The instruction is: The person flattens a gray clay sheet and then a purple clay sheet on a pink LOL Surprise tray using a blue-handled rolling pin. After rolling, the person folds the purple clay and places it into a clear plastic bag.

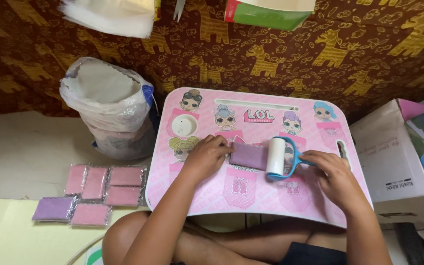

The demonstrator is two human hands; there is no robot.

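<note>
Pressing the purple cloth [248,155] flat on the pink tray [212,196] with my left hand [206,157], fingers together, while my right hand [333,177] grips the roller [275,155], I think the cloth may slide or wrinkle if my hold loosens.

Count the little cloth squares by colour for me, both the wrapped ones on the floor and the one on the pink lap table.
Pink cloth squares: 5, all wrapped, on the floor
Purple cloth squares: 2, one wrapped on the floor, one on the pink lap table under the left hand, beside the lint roller held by the right hand
Total: 7
</note>
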